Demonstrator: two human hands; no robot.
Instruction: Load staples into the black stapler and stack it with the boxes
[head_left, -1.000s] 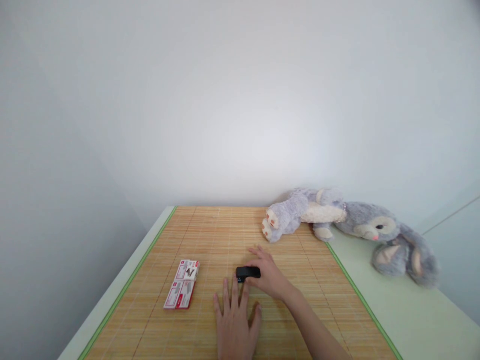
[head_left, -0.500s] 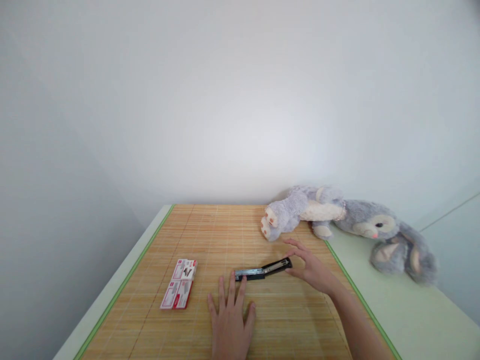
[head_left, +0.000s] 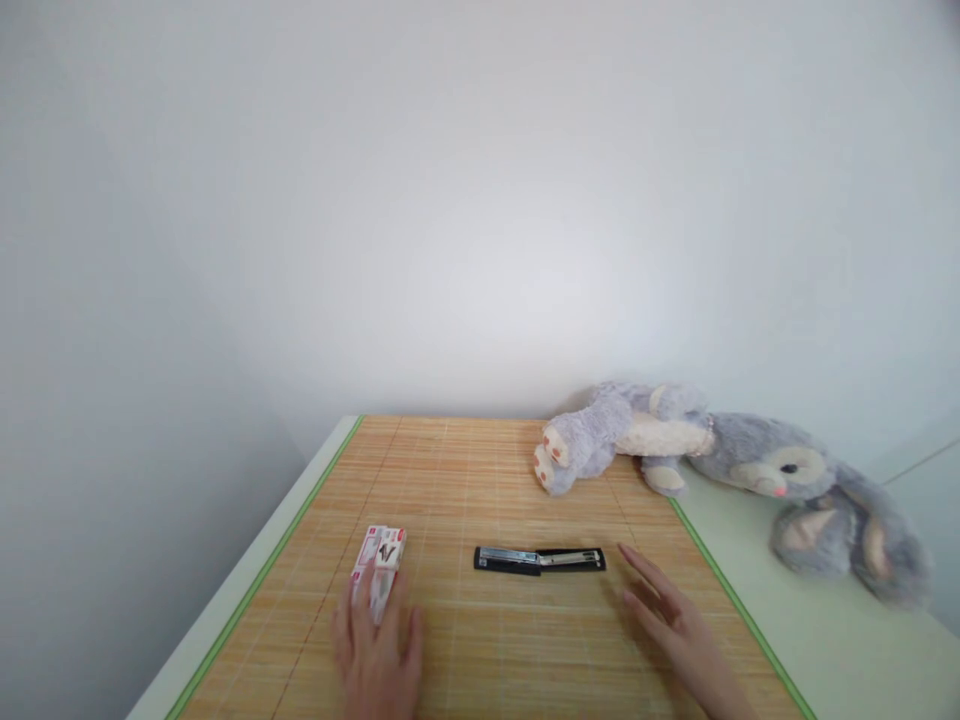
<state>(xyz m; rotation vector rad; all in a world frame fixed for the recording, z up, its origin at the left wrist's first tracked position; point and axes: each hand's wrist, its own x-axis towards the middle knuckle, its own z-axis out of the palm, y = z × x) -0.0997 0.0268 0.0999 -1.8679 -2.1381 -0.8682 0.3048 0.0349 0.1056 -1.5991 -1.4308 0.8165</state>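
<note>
A black stapler (head_left: 540, 561) lies unfolded on the bamboo mat, its metal staple channel showing on the left half. To its right, my right hand (head_left: 671, 615) is held apart from it, fingers loosely spread with nothing in them. My left hand (head_left: 377, 640) is over the near part of the small red-and-white staple boxes (head_left: 388, 550), slightly blurred. Its fingers are apart and cover part of the boxes; I cannot tell how firmly they touch. A stapler picture is printed on the far box.
The bamboo mat (head_left: 442, 470) with green edging covers much of the pale table (head_left: 847, 640). A grey plush rabbit (head_left: 667, 435) lies across the back right, against the white wall (head_left: 480, 200).
My left hand has left the stapler and moved left onto the boxes. The right hand has let go of the stapler, which now lies opened almost straight. The view has shifted slightly.
</note>
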